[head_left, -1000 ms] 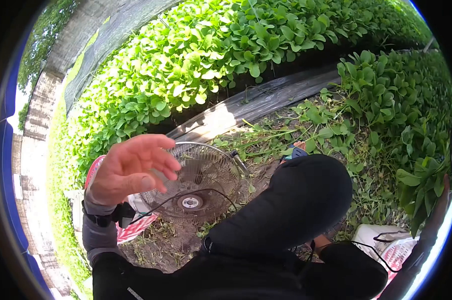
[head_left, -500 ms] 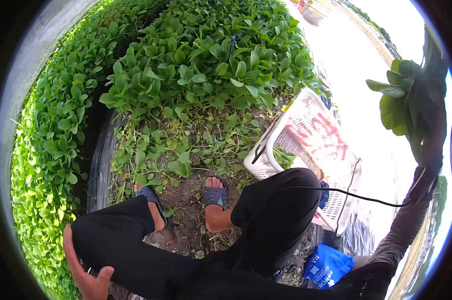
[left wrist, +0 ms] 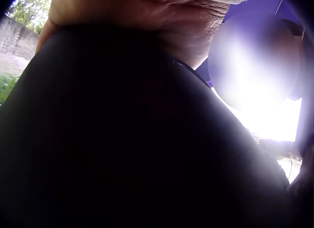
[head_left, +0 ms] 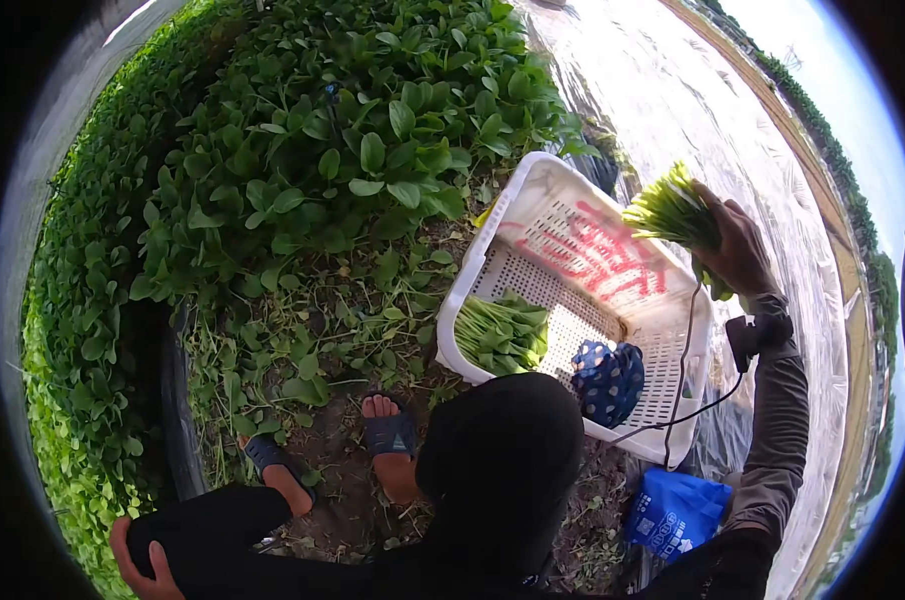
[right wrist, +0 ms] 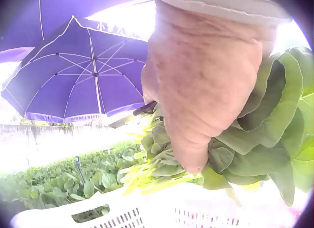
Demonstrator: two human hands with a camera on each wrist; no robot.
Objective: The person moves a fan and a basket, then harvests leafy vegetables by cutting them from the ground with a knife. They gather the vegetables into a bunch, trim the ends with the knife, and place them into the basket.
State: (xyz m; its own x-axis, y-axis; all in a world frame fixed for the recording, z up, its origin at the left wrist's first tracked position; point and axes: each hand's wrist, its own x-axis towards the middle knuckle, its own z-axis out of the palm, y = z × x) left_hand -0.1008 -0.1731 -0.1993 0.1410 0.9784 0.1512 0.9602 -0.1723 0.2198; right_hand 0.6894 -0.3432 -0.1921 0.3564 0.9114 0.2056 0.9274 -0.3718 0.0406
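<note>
My right hand grips a bunch of leafy greens over the right side of a white plastic crate, the pale cut stems pointing left. In the right wrist view the thumb side of the right hand wraps the bunch, and broad leaves spread out to the right. A thin dark piece pokes out by the fingers; its kind is unclear. Another pile of greens lies inside the crate, beside a blue dotted cloth. My left hand rests on the left knee.
Dense leafy plants grow ahead and to the left. Loose leaves and stems litter the soil near my sandals. A blue bag lies below the crate, and a cord crosses the crate's edge. Purple umbrellas stand beyond.
The head view has swung right, away from the fan to the crate. The right hand has brought the greens in from the far right toward the crate. My left hand has come down onto the knee.
</note>
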